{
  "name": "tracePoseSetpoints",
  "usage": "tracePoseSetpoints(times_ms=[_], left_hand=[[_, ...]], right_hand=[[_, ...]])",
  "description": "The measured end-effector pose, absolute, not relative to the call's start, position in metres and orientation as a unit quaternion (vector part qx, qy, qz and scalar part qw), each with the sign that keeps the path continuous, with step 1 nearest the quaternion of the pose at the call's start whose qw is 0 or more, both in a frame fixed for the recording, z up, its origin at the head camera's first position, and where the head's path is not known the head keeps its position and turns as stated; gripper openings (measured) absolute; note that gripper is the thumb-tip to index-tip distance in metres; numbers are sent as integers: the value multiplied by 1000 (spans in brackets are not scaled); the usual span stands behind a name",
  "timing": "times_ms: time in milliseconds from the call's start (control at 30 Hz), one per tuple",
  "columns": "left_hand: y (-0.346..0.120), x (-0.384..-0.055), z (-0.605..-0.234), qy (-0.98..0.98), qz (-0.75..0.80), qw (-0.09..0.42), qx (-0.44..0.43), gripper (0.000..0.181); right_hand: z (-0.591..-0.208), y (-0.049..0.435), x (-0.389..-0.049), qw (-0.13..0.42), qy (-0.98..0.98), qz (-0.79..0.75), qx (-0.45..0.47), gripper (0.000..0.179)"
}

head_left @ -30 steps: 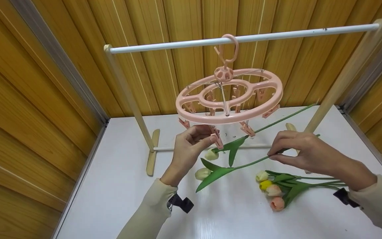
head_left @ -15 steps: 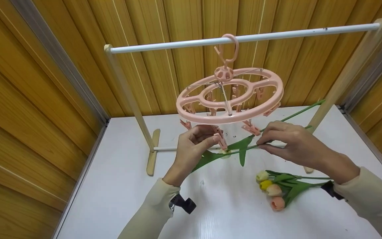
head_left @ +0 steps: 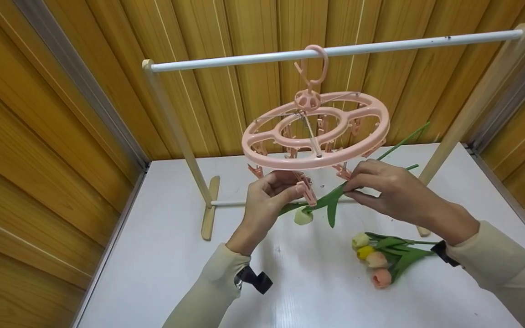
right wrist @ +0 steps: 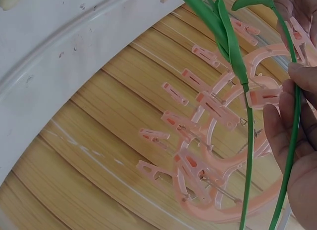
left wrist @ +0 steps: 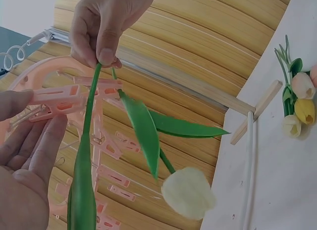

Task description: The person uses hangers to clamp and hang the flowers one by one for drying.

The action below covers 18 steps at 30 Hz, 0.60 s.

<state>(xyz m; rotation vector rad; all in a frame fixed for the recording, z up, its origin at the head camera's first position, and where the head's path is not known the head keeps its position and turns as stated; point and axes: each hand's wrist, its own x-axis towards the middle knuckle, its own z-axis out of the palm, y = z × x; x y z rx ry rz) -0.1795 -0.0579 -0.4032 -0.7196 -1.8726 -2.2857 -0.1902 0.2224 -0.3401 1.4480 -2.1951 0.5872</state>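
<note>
Head view gives me two pale sleeves (head_left: 208,282) nearest, with a black device (head_left: 255,279) at the left wrist. Toward the right forearm, a bunch of tulips (head_left: 393,245) lies on the white table (head_left: 162,264), its buds white, yellow, peach and coral.

Farther in, I see the left hand (head_left: 267,196) pinching a pink clip (head_left: 308,193) between thumb and fingers. Just beside it, the right hand (head_left: 383,187) pinches the green stem of a held tulip (left wrist: 82,175) in its fingertips. My left wrist feed shows that stem crossing right by the clip's tip; I can't tell whether it sits between the jaws. The left hand hides the held bud from my head camera.

Behind that stem, a second tulip (left wrist: 141,136) hangs from the neighbouring clip (right wrist: 265,97), white bud downward.

Above the hands is the pink ring hanger (head_left: 280,161), hooked over the white rail (head_left: 399,45). Wood-look panels (head_left: 253,27) back everything.
</note>
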Motion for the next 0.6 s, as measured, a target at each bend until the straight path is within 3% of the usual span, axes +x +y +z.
tracePoseSetpoints(times_ms=[333,467,600], left_hand=[[-55,-179,-402,-603,-765,40,-223,28],[-54,-179,-402,-600,-768,39,-221,28],[-54,-179,-402,-609,-760,46,-222,28]], right_hand=[[-338,215,-189,220,-789,215,532,8],[-337,212,-188,214,-789,219,532,33],[-335,210,-186,215,-794,213,527,35]])
